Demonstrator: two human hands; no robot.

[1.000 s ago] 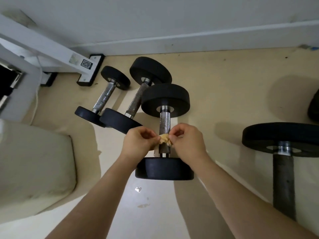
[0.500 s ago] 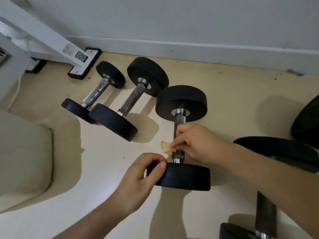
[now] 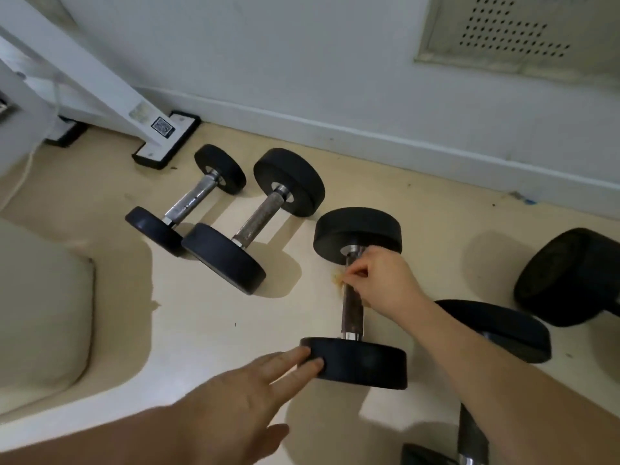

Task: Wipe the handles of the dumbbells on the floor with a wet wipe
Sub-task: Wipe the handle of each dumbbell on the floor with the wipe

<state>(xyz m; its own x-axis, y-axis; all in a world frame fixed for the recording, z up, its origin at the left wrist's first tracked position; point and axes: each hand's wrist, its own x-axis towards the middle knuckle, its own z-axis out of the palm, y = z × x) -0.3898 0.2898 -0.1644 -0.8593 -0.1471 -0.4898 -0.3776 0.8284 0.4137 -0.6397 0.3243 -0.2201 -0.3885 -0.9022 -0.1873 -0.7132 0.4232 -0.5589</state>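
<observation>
Right hand (image 3: 382,280) pinches the yellowish wipe (image 3: 337,278) against the dumbbell handle (image 3: 352,310). Left hand (image 3: 235,407) is spread out, fingertips on the near plate (image 3: 365,362). QR-code sticker (image 3: 162,126) on the white frame (image 3: 100,82), too small to scan.

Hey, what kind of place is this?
Probably a small home gym or workout corner: several black dumbbells lie on the floor by the wall, and a white equipment frame stands at the left.

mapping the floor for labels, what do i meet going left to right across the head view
cream padded cushion → small black dumbbell with shiny chrome handle → bigger black dumbbell with rusty handle → black dumbbell where the right hand pinches a yellowed wet wipe → large black weight, far right
</observation>
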